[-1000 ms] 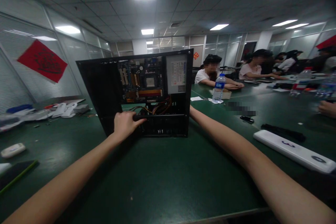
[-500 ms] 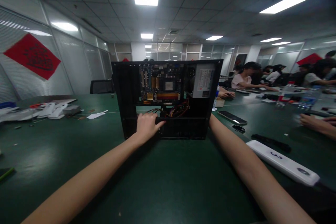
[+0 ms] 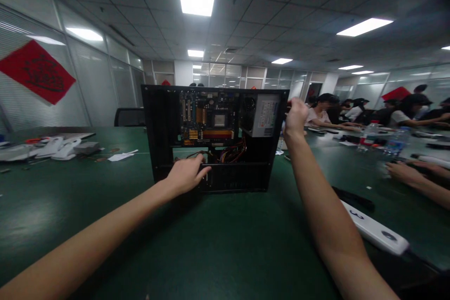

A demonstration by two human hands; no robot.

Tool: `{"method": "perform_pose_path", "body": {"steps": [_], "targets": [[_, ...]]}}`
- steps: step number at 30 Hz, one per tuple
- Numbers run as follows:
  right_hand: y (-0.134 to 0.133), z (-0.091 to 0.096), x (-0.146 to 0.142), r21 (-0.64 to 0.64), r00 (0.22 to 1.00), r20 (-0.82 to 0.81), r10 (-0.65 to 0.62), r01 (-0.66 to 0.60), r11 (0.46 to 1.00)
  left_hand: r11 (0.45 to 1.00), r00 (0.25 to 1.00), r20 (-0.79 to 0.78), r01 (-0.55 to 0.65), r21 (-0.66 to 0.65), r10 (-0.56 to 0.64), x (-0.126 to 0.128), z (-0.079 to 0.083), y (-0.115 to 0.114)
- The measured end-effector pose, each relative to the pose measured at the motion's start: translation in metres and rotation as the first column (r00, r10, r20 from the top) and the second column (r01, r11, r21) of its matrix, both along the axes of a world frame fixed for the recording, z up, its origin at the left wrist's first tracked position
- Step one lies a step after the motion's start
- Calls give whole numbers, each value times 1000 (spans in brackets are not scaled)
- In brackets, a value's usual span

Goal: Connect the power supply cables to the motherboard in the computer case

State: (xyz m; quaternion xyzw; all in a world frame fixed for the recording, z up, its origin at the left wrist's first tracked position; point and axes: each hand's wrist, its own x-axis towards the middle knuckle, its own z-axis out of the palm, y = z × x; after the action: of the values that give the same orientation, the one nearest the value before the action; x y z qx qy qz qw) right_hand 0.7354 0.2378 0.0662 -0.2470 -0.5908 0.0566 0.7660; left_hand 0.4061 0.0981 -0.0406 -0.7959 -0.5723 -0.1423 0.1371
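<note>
A black computer case point(image 3: 161, 126) stands upright on the green table, its open side facing me. Inside it sit a motherboard point(image 3: 191, 105), a silver power supply point(image 3: 266, 115) at the upper right and a bundle of coloured cables point(image 3: 234, 153). My left hand point(image 3: 184, 173) grips the crossbar point(image 3: 239, 170) low in the case, thumb along the bar and fingers reaching over it. At the upper right edge of the case is my right hand point(image 3: 296, 115), its fingers curled in against the side; their tips are partly hidden, and what they hold does not show.
White plastic bags point(image 3: 58, 146) and a grey block point(image 3: 86, 148) lie at the left. On the right are a white power strip point(image 3: 376, 229), a black strap-like object point(image 3: 355, 197) and bottles point(image 3: 397, 140). Another person's hands point(image 3: 404, 173) rest at the right; people point(image 3: 323, 112) sit farther back.
My right hand has risen from behind the lower right side of the case to its upper right edge. My left hand stays on the crossbar. The view has shifted slightly.
</note>
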Motion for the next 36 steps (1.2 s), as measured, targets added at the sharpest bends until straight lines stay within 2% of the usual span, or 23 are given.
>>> {"method": "perform_pose_path", "body": {"steps": [1,2,3,5,6,7,8,10,12,14,15,16,19,21,23,25,27,30,32,36], "targets": [[-10,6,-4,27,984,-166,-58,64,998,1000,999,34,4,-25,-3,-2,7,3],[-23,11,-11,56,974,-210,-87,100,993,999,998,62,4,-40,-1,-5,14,7],[-38,16,-20,85,982,-169,-84,100,991,999,997,79,-2,-43,6,-7,21,13],[-71,23,-42,145,998,-31,-51,55,988,997,997,64,-28,-71,33,-9,34,28],[-86,26,-53,151,993,109,-43,26,988,994,997,50,-47,-103,52,-10,39,37],[-98,28,-65,95,952,304,-36,8,995,986,997,38,-60,-153,66,-10,42,46],[-108,30,-76,14,874,486,-9,3,1000,976,997,29,-67,-206,75,-10,44,55],[-115,30,-97,-186,618,777,115,51,981,954,997,20,-64,-294,73,-11,44,72],[-107,24,-116,-361,330,899,290,180,915,938,998,23,-49,-343,61,-13,41,84],[-90,12,-134,-439,102,896,431,343,831,931,997,46,-34,-362,55,-17,39,91],[-79,4,-142,-429,12,885,465,407,806,936,996,65,-29,-350,56,-20,40,93],[-68,-4,-148,-411,-49,880,473,421,808,945,994,86,-29,-326,60,-24,41,92],[-44,-26,-159,-408,-137,858,495,402,819,976,985,154,-45,-212,79,-36,52,85],[-38,-33,-161,-444,-152,844,515,342,828,994,977,208,-26,-103,47,-40,64,76],[-39,-33,-159,-476,-154,833,531,289,831,1000,965,262,30,8,-31,-40,77,65],[-46,-26,-154,-482,-142,837,528,264,835,995,952,299,41,87,-65,-37,90,53],[-56,-15,-147,-446,-90,875,475,232,865,982,945,314,33,183,-91,-31,100,41],[-68,0,-132,-364,57,931,360,146,920,959,936,331,26,283,-123,-26,111,26],[-72,8,-120,-375,162,919,358,85,923,951,926,352,23,307,-137,-26,114,20],[-78,19,-99,-353,468,799,377,-143,925,949,915,380,9,316,-135,-31,116,18]]}}
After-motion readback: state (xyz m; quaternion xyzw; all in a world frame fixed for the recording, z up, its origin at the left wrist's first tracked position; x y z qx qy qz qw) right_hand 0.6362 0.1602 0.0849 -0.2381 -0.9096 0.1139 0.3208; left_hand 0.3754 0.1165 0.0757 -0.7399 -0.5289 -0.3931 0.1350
